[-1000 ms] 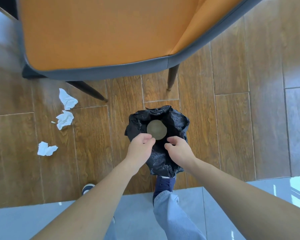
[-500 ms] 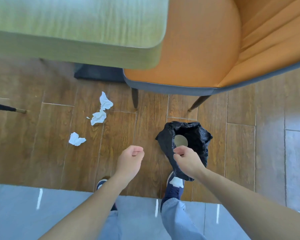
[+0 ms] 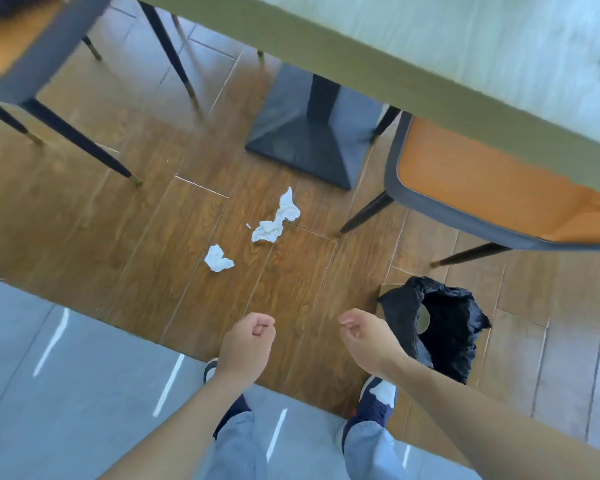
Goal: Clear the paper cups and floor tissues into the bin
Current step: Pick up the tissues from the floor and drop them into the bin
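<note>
Three crumpled white tissues lie on the wooden floor: a small one [image 3: 218, 258], a middle one [image 3: 266, 231] and a long one [image 3: 288, 206] touching it. The bin [image 3: 440, 327], lined with a black bag, stands on the floor at the right, its round bottom showing inside. My left hand [image 3: 248, 344] is curled into a loose fist and holds nothing. My right hand [image 3: 366, 336] hangs just left of the bin's rim, fingers loosely curled and apart, empty. No paper cups are visible.
A table edge [image 3: 395, 67] crosses the top, with its dark pedestal base [image 3: 305, 147] behind the tissues. Orange chairs stand at right [image 3: 492, 199] and top left [image 3: 18, 53], their thin legs reaching the floor. Grey tiles [image 3: 66, 393] lie under my feet.
Both hands have come off the bin bag, left first, then right. The view has swung left, so the bin now sits at the right and the tissues are nearer the centre.
</note>
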